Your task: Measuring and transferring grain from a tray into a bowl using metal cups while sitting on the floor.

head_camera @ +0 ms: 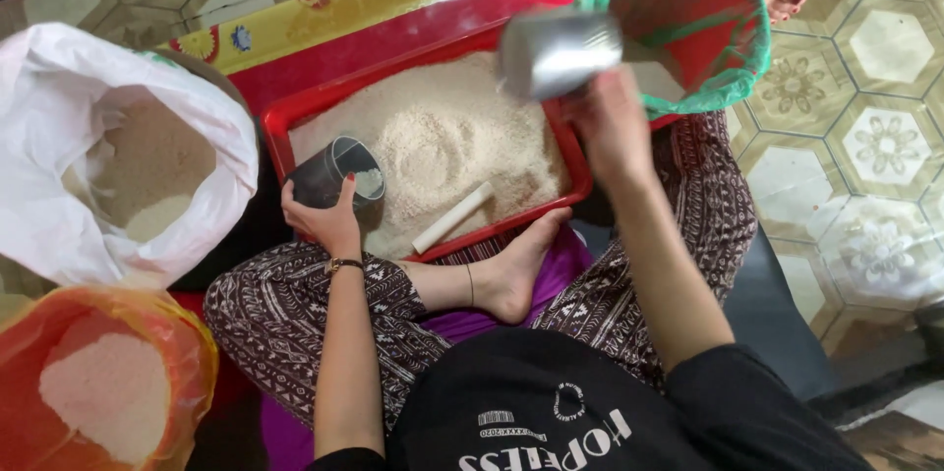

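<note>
Over tray [285, 132] — right hand [610, 122] grips tipped can [558, 51], mouth leftward; left hand [324, 220] clasps cup [334, 174].

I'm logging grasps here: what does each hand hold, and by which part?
Left hand: dark metal cup, held by its lower side. Right hand: shiny metal cup, gripped at its base end, tilted toward the green bag.

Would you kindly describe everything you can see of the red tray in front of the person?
The red tray is a shallow rectangular tray, plastic by its look, with a raised rim. It lies flat on the floor mat before the person's crossed legs, its near edge by the bare foot. White rice fills most of it in a low heap. A short white stick lies on the rice. The left hand tilts a dark cup into the rice at the left end.
</note>
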